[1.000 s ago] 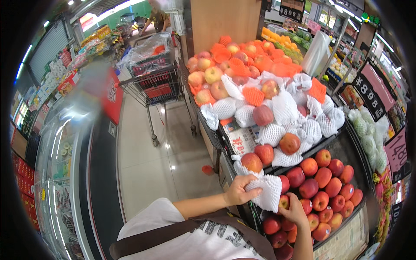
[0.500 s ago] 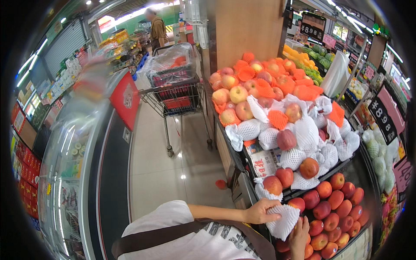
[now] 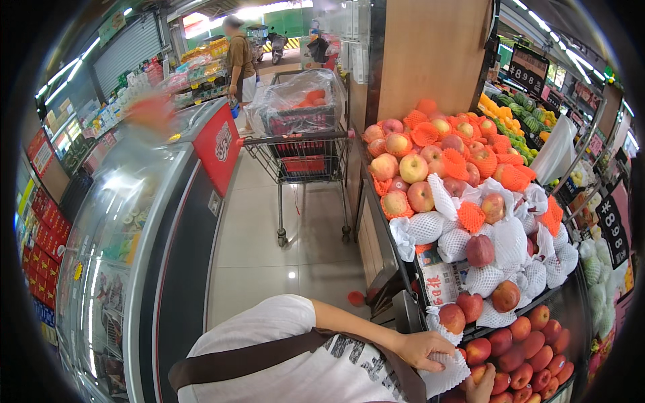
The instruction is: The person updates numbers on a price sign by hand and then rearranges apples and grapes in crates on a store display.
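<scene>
Low in the view, my left hand [image 3: 424,350] pinches a white foam net sleeve [image 3: 446,375], which hangs over the near edge of the fruit display. Just right of it, my right hand [image 3: 480,387] has its fingers curled around a red apple [image 3: 478,373] at the near side of the lower bin; the lower frame edge cuts off part of this hand. More red apples [image 3: 510,359] fill that bin. Above them are wrapped fruits in white foam nets [image 3: 484,279], with a few bare apples [image 3: 480,250] on top.
Apples in orange foam nets [image 3: 424,134] are heaped farther back, against a wooden pillar [image 3: 430,60]. A shopping cart [image 3: 302,151] with a plastic-covered crate stands in the aisle. A glass-topped freezer [image 3: 134,269] lines the left. Beyond the cart, a person [image 3: 240,60] stands.
The view has shifted, so the scene sits lower and farther right. My right hand's fingers, spread over the apples before, now curl around one. My left hand keeps the foam net.
</scene>
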Demonstrator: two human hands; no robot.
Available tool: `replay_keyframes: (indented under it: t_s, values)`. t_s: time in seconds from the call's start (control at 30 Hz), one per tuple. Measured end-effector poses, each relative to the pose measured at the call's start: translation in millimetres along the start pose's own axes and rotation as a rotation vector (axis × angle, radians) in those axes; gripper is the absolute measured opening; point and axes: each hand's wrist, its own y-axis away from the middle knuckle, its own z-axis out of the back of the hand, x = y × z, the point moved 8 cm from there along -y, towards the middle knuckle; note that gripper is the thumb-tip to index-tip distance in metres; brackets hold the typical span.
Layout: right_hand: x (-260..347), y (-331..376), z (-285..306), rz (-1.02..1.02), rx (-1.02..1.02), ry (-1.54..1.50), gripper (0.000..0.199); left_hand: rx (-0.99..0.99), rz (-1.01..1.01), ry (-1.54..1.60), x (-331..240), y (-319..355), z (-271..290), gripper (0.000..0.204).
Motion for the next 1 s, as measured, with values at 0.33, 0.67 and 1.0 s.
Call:
replay_keyframes:
  t_s: [0.33, 0.67, 1.0]
  values:
    - [27, 12, 10, 0.041, -0.205, 0.253, 0.059, 0.023, 0.056, -0.059, 13, 22, 17, 0.019]
    - [27, 15, 9, 0.082, -0.18, 0.255, 0.084, 0.084, 0.027, -0.097, 21, 23, 8, 0.024]
    - [14, 7, 2, 0.091, -0.148, 0.233, 0.079, -0.035, -0.092, -0.098, 27, 20, 7, 0.031]
